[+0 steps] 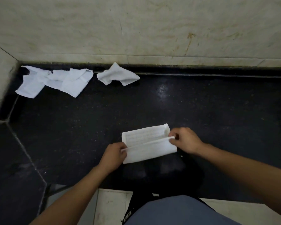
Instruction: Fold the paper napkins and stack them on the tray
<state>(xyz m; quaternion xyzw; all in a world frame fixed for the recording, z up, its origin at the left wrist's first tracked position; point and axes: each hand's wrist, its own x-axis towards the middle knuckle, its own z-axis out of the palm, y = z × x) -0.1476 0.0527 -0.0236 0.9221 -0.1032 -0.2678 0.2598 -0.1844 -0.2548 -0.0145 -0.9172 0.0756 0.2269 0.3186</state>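
left hand (114, 154): nearest the body, low on the bench (217, 111); its grip is clamped, thumb against fingers, on the left end of a raised crease, likely to anchor that end so the sheet does not slide
right hand (185, 140): a little farther out; its grip is likewise pinched tight on the right end of the same crease, so the two hands draw the fold line taut between them
napkin in work (150, 150): lies on the dark bench between the hands, touching both; one strip is lifted into a ridge running from hand to hand, with a plain part on the near side and a line-embossed part on the far side; the far right corner curls up
step in hand: judged as a fold midway, the ridge held up so it can be laid over and pressed flat
loose napkins (55, 82): well apart from the hands, at the far left against the wall (136, 26); several crumpled sheets overlapping, probably the waiting supply, set clear of the working space
single napkin (118, 75): just right of that heap, crumpled, one peak standing up at the wall foot; it looks apart from the heap
tray: not in view, so where the folded sheet should go cannot be told
progress: early by my reckoning, since no finished stack shows anywhere
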